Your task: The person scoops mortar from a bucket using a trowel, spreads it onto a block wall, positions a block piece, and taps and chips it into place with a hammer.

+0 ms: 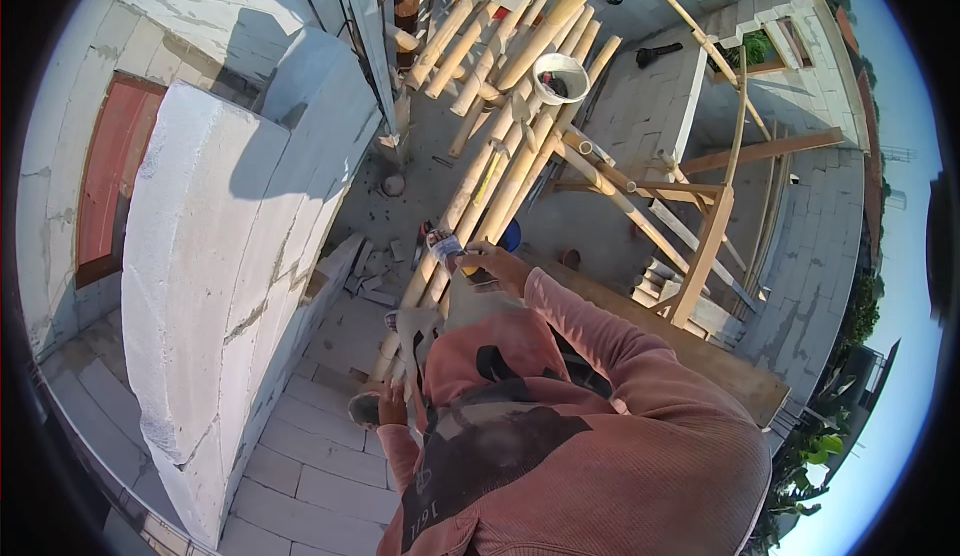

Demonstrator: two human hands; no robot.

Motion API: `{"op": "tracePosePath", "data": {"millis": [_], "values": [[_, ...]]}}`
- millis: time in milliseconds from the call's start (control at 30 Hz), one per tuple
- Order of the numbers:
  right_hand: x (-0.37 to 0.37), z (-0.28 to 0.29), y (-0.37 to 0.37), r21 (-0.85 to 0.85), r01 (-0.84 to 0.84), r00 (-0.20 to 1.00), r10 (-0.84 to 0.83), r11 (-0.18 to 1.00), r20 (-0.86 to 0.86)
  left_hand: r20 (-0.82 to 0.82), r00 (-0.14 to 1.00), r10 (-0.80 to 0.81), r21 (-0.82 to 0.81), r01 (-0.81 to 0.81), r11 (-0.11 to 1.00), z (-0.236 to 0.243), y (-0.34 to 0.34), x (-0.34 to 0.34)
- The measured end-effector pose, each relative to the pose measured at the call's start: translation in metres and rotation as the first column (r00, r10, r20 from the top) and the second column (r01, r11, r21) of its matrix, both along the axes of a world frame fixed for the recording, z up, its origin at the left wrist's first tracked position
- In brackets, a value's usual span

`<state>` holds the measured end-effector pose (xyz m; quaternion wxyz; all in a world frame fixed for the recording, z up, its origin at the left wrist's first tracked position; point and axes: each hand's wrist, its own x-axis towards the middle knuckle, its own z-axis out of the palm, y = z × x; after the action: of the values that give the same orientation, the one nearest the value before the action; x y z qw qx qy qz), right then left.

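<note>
My right hand (pixel 500 266) is at my front with its fingers closed round a small thing showing a bit of yellow; its kind is unclear. Lower down, my left hand (pixel 393 403) is beside my trouser leg, its fingers loosely stretched. Right by it is a dark rounded object (pixel 364 411), too unclear to name. Beneath me lie bamboo poles (pixel 515 191), and one of my feet (pixel 443 246) shows on them. A trowel (pixel 521 112) and a narrow yellow tool (pixel 488 176) lie farther along the poles.
A white bucket (pixel 560 79) with dark contents stands on the far poles. To the left rises a pale block wall (pixel 270 186); broken blocks (pixel 372 281) lie at its foot. A wooden frame (pixel 705 256) and a broad plank (pixel 735 376) are on the right.
</note>
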<state>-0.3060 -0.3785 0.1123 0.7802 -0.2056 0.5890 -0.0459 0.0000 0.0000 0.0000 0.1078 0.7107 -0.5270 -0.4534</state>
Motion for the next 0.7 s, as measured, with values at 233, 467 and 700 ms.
{"op": "tracePosePath", "data": {"millis": [233, 467, 700], "values": [[-0.096, -0.217, -0.078, 0.005, 0.404, 0.908, -0.401, 0.915, -0.121, -0.031, 0.987, 0.159, 0.319, -0.141, 0.937, 0.050, 0.000, -0.023], [-0.269, -0.324, -0.308, -0.334, 0.579, 0.686, -0.665, 0.744, -0.293, 0.236, 0.526, 0.817, 0.781, -0.603, 0.162, 0.040, -0.018, 0.001], [-0.253, -0.299, -0.389, -0.641, 0.503, 0.428, -0.812, 0.579, -0.398, 0.294, 0.325, 0.899, 0.765, -0.644, -0.017, 0.033, 0.007, -0.010]]}}
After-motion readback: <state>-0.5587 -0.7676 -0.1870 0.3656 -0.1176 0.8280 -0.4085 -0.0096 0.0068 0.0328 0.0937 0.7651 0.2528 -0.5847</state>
